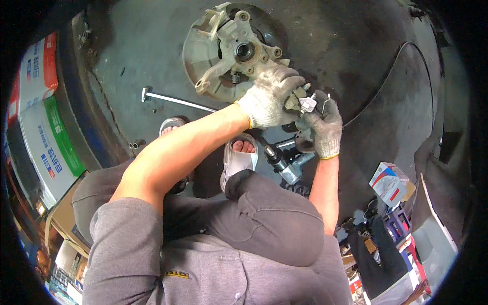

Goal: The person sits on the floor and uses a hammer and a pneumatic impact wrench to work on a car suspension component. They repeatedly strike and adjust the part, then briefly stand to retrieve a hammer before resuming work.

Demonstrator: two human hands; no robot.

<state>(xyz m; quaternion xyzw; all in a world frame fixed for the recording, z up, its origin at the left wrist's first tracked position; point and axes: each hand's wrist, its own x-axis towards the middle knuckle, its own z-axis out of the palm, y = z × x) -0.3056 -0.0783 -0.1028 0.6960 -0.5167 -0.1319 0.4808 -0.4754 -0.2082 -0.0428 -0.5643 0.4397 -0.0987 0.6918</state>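
My left hand [269,94], in a dirty white knit glove, reaches out just below the knuckle's lower right arm. Its fingers are bent round a greyish metal part [293,100]. Beside it my right hand [325,127], gloved too, pinches a small pale metal piece [307,104] with a short stud, held against the greyish part. The exact kind of these parts is hard to make out, as fingers cover much of them. A steering knuckle [231,44] with a round dust shield [195,61] lies on the floor beyond my left hand.
An impact wrench [286,166] lies below my hands, near my sandalled foot [239,157]. A long-handled bar [178,99] lies left of my left wrist. Boxes [46,137] line the left side. A hose [391,71] curves across the right floor; an open carton [432,239] of goods stands lower right.
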